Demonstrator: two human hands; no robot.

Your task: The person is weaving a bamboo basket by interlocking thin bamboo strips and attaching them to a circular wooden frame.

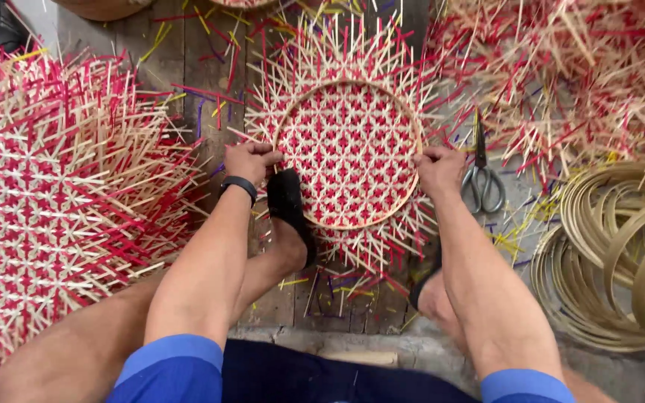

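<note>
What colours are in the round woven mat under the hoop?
Red and pale tan strips, woven in a star pattern, on the woven mat; head view.

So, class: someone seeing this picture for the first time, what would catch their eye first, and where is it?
First, the round woven mat of red and pale strips at the centre, ringed by a thin hoop, with the left hand and right hand pressing its opposite edges and a black-shoed foot on its lower left rim. Next, the big stack of similar mats at left, then the coiled hoops at right beside scissors.
</note>
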